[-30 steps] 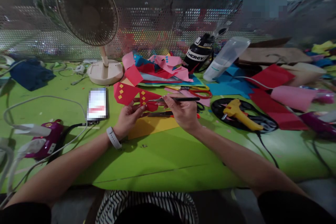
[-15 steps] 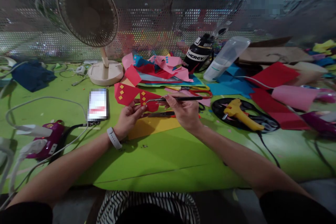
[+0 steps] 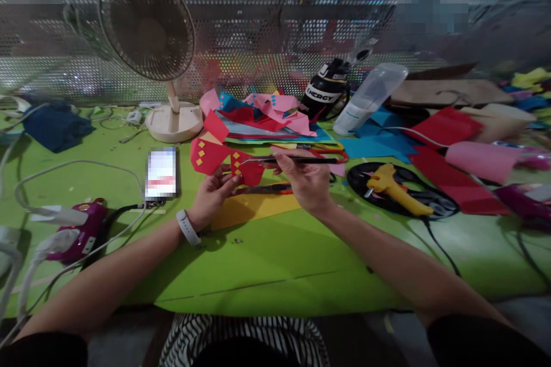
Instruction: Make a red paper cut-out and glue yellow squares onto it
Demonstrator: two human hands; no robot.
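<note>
My left hand (image 3: 217, 192) pinches the lower edge of a folded red paper piece (image 3: 212, 156), which carries columns of small yellow diamonds on two of its faces. In my right hand (image 3: 307, 180) is a pair of dark tweezers (image 3: 297, 159), held like a pen with the tips pointing left. The tips lie close to the diamonds on the right face; whether they touch the paper I cannot tell. Under my hands is a yellow paper sheet (image 3: 253, 209), with a dark cutting tool (image 3: 271, 188) above its top edge, partly hidden by my right hand.
A fan (image 3: 174, 121) and a phone (image 3: 161, 173) stand left. Behind my hands lies a heap of coloured paper (image 3: 267, 117). A yellow glue gun (image 3: 398, 189) rests on a black tray at right, near a black bottle (image 3: 325, 89). Cables cross the left side.
The tweezers' tips have moved slightly up and right, away from the lowest diamond on the right face. My grips stay the same, and the view has shifted a little.
</note>
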